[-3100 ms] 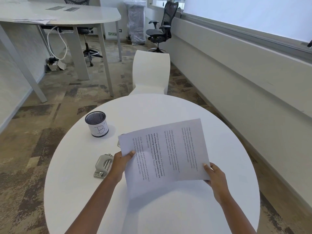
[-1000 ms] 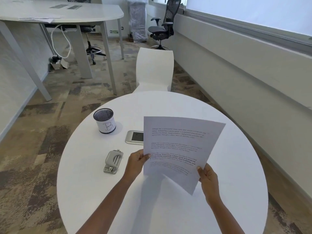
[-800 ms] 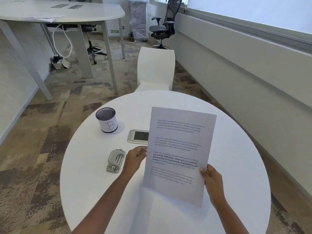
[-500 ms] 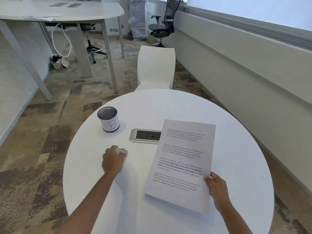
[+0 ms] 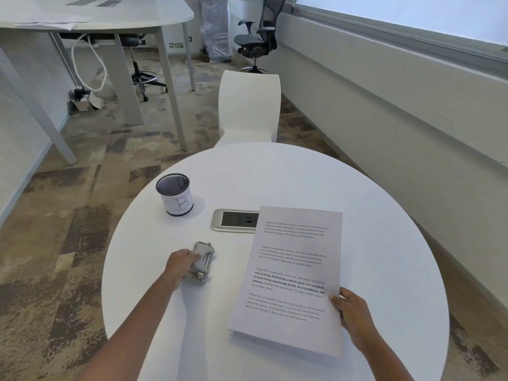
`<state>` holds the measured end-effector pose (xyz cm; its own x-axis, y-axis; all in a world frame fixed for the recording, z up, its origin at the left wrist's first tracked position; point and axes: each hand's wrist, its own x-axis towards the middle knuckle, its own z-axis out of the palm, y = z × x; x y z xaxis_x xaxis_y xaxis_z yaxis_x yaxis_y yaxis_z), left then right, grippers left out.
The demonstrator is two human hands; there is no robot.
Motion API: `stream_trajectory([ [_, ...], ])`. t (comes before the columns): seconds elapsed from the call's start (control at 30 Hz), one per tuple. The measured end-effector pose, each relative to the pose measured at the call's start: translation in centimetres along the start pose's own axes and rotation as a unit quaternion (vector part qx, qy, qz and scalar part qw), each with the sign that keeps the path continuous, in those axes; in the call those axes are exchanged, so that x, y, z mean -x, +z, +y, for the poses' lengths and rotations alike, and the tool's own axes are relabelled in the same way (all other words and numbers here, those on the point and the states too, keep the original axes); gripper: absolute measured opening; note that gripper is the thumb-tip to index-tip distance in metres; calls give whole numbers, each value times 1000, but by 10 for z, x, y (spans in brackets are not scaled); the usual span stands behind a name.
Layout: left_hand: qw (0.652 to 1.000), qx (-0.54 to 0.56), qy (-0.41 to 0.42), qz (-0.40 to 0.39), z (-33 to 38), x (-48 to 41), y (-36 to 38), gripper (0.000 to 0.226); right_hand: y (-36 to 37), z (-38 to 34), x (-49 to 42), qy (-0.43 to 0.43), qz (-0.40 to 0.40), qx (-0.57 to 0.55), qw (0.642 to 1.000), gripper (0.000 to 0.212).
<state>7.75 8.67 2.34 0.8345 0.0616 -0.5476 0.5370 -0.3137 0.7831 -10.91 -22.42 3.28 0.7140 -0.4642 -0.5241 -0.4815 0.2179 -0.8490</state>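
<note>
A thin stack of printed sheets [image 5: 294,273] lies on the round white table [image 5: 275,177], right of centre, its near edge slightly raised. My right hand [image 5: 351,314] pinches the stack's near right edge, thumb on top. A small grey hole punch [image 5: 202,264] sits left of the sheets, and my left hand [image 5: 178,266] grips its left side with curled fingers.
A black mesh pen cup [image 5: 175,194] with a label marked B stands at the table's left rear. A silver power socket panel [image 5: 235,220] is set into the tabletop, partly under the sheets. A white chair [image 5: 248,108] stands beyond the table; a wall ledge runs along the right.
The sheets came down from upright in both hands to lying on the table. My left hand let go of them, moved left and took hold of the hole punch.
</note>
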Motion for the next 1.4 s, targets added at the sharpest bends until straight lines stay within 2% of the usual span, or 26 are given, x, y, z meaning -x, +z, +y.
stream_trajectory([
  [0.2, 983, 142, -38, -111, -9, 9, 15, 32, 5, -6, 5, 15, -31, -8, 999, 24],
  [0.47, 956, 219, -48, -186, -15, 7, 27, 27, 9, -14, 12, 18, -51, 16, 998, 24],
  [0.63, 950, 224, -41, -213, -9, 8, 32, 8, 11, -14, 17, 10, -39, 29, 999, 23],
  [0.73, 947, 213, -33, -237, -7, 8, 33, 16, 9, -14, 19, -9, -21, 46, 999, 24],
  [0.97, 948, 203, -26, -245, -2, 11, 37, 12, 5, -23, 26, -65, -3, 75, 995, 31],
  [1.4, 940, 219, -61, -254, 0, 22, 47, 8, 6, -16, 31, -46, -15, 50, 998, 27],
])
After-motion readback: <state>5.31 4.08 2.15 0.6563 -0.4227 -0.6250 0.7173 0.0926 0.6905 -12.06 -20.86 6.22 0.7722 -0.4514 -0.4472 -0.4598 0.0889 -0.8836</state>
